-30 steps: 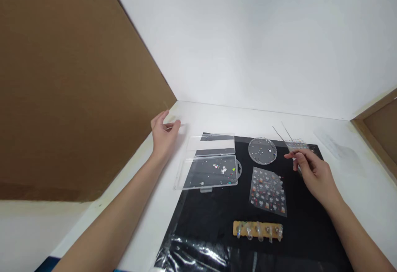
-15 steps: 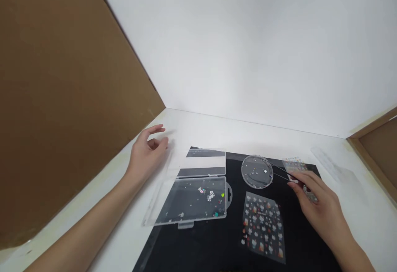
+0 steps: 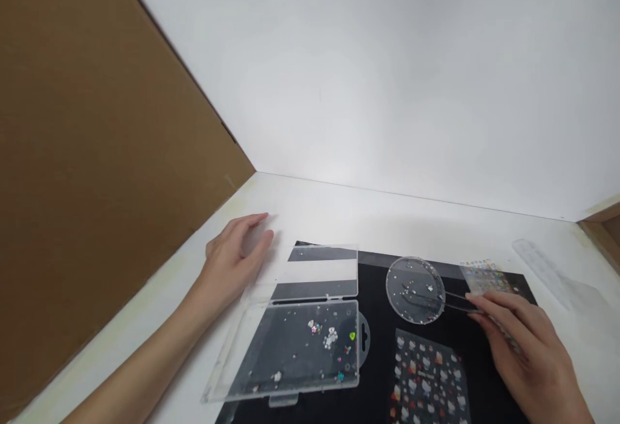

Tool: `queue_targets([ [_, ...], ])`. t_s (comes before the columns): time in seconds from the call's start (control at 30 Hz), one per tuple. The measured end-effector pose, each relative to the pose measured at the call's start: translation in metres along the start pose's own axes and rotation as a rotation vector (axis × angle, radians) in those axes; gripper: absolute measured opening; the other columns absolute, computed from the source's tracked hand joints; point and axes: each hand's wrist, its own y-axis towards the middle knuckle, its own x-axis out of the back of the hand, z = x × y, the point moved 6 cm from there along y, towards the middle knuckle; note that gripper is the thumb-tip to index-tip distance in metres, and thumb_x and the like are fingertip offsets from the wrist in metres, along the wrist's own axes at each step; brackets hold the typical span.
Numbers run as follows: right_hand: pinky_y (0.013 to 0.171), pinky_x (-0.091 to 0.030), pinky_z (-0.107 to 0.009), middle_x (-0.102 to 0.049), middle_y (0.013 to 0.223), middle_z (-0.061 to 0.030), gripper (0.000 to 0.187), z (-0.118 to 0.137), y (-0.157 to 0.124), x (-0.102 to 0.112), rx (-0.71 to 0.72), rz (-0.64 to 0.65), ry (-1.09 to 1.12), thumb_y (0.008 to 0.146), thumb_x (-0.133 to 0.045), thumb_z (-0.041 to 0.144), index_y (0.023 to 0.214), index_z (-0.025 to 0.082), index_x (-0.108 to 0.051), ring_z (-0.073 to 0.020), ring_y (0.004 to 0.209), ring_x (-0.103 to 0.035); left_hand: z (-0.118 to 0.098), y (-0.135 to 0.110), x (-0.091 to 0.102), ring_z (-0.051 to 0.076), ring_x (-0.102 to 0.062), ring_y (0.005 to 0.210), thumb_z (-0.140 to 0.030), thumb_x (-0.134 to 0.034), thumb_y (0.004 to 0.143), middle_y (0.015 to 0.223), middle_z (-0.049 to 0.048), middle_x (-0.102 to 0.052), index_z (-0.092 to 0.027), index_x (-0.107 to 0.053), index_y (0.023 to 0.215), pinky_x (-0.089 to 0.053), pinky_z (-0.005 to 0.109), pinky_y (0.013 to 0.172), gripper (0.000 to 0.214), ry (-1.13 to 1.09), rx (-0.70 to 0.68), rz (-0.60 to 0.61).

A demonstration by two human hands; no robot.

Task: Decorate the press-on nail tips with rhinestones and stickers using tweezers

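My right hand (image 3: 526, 340) pinches a pair of slim metal tweezers (image 3: 460, 301), whose tips reach over a round clear dish (image 3: 415, 311). Small rhinestones and charms lie scattered in the dish. On the white tabletop, left of an opened clear plastic case (image 3: 290, 382), rests my left hand (image 3: 237, 253) with thumb and fingers apart, holding nothing. Loose gems, among them a yellow-green heart (image 3: 352, 336) and a teal piece (image 3: 340, 377), lie in the case's nearer half.
A transparent sticker sheet (image 3: 429, 379) with small cartoon figures lies on the black mat (image 3: 375, 404). Behind my right hand is a sheet of colourful gem stickers (image 3: 484, 275). A clear plastic strip (image 3: 537, 266) lies at the far right. Brown board (image 3: 97, 185) stands on the left.
The view has shifted, and the tabletop things appear lower. The tweezers, earlier with spread arms at the dish's right rim, now reach further in with arms closer together. My left hand's fingers have straightened.
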Motion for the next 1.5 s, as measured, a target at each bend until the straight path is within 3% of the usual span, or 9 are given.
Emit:
queue_targets([
  [0.13,0.088,-0.054,-0.033,-0.076,0.108,-0.0011,0.024,0.005,-0.002,-0.006,0.049,0.046,0.008,0.109,-0.057,0.028,0.128,0.030,-0.070,-0.0164,0.091,-0.073,0.002,0.001,0.002,0.040,-0.065,0.131,-0.059,-0.055,0.094,0.133,0.0067,-0.074,-0.031,-0.074,0.115,-0.048,0.061,0.113,0.039,-0.111,0.050,-0.020],
  [0.27,0.087,-0.054,-0.033,-0.076,0.106,-0.0006,0.024,0.005,-0.001,-0.006,0.036,0.051,0.025,0.109,-0.056,0.027,0.128,0.030,-0.070,-0.0157,0.090,-0.074,0.004,0.002,0.003,0.039,-0.065,0.132,-0.056,-0.055,0.094,0.132,0.0068,-0.073,-0.031,-0.075,0.113,-0.044,0.062,0.119,0.036,-0.148,0.092,-0.023],
  [0.73,0.089,-0.054,-0.027,-0.076,0.106,0.0000,0.017,0.003,0.000,-0.009,0.009,0.069,0.022,0.109,-0.056,0.027,0.118,0.028,-0.071,-0.0127,0.091,-0.074,0.004,-0.002,0.002,0.037,-0.060,0.137,-0.056,-0.050,0.095,0.140,0.0073,-0.069,-0.030,-0.072,0.121,-0.040,0.064,0.124,0.043,-0.053,0.117,0.030],
  [1.07,0.086,-0.051,-0.031,-0.077,0.104,-0.0028,0.017,0.012,0.005,-0.009,0.085,0.076,-0.082,0.110,-0.053,0.026,0.116,0.025,-0.069,-0.0151,0.086,-0.072,0.001,-0.001,0.001,0.036,-0.059,0.139,-0.051,-0.049,0.095,0.139,0.0068,-0.069,-0.030,-0.071,0.121,-0.038,0.064,0.126,0.040,-0.031,0.105,0.041],
  [1.5,0.087,-0.050,-0.030,-0.075,0.104,-0.0015,0.017,0.013,0.006,-0.008,0.027,0.061,-0.043,0.111,-0.052,0.027,0.118,0.026,-0.068,-0.0139,0.088,-0.071,0.002,-0.002,0.001,0.038,-0.055,0.143,-0.044,-0.048,0.095,0.143,0.0059,-0.068,-0.030,-0.071,0.123,-0.038,0.067,0.126,0.039,-0.027,0.138,0.053],
])
